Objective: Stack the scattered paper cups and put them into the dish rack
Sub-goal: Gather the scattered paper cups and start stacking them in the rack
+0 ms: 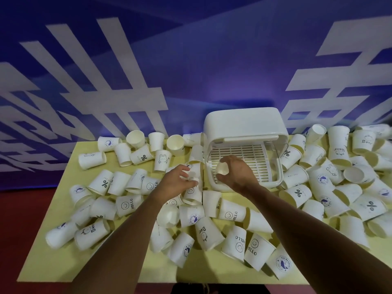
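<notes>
White printed cups (pixel 127 205), yellow table (pixel 42 259), white rack (pixel 244 122).

Dim, bluish light; wide-angle edge warping

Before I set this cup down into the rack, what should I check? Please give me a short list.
1. Rack lid lifted, opening free: ok.
2. Right grip curled round the right cup, above the grid: ok.
3. Room on the grid: ok, mostly bare.
4. Left grip holds the left cup beside the rack: ok.
5. Left cup nested into others: cannot tell.
6. Loose cups gathered from the table: not ok, many lie scattered.
</notes>
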